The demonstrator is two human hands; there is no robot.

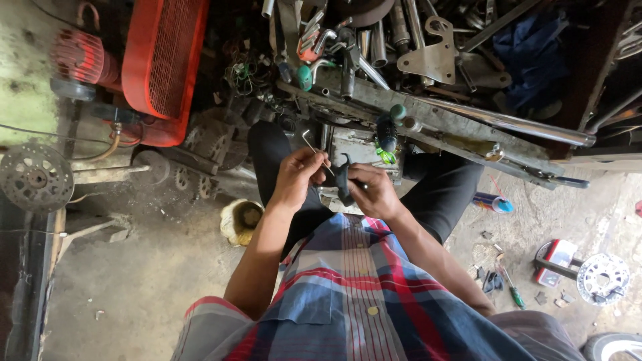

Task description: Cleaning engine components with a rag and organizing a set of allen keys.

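A red mesh-sided machine stands beside a long chrome tube on the cluttered tabletop. Over the lap, the right hand grips a small black rubbery part; left hand fingers pinch a thin bent metal key.

Dusty concrete floor — sprocket disc, screwdriver, yellow bowl.
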